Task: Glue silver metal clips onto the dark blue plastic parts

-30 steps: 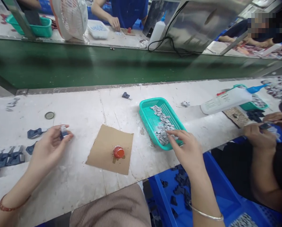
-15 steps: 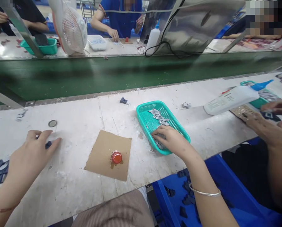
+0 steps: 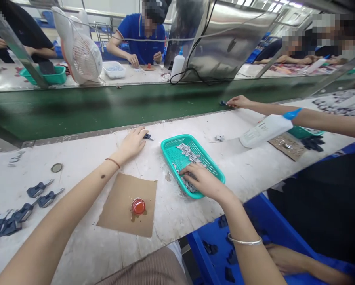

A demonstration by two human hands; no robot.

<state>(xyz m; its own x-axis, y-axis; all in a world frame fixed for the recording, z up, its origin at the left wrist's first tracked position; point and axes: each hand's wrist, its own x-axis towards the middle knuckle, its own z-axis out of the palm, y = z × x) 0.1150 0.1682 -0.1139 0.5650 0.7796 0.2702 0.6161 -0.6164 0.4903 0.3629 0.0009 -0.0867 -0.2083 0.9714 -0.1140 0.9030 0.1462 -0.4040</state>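
My left hand (image 3: pixel 132 142) reaches across to the table's far side. Its fingers are apart around a small dark blue piece with a thin tail (image 3: pixel 148 136), partly covered by the fingertips; contact is unclear. My right hand (image 3: pixel 199 179) is inside a green plastic basket (image 3: pixel 163 147), fingertips drawn together among small grey pieces (image 3: pixel 187 152). Whatever those fingertips pinch is hidden. Between my arms, a cardboard sheet (image 3: pixel 113 209) carries a red cap (image 3: pixel 138 206) with wet liquid around it. More dark blue pieces (image 3: pixel 23 213) lie in a row beside my left forearm.
A bottle cap (image 3: pixel 56 168) lies at left. On the right stands a tilted white bottle with a blue nozzle (image 3: pixel 262 130). A co-worker's arm (image 3: pixel 284 113) stretches to the green strip (image 3: pixel 165 103) beyond the table. Blue bins (image 3: pixel 201 253) sit below the edge.
My left hand has moved from the row at left to the lone dark blue piece. My right hand stays in the basket. The co-worker's hand has extended over the green strip.
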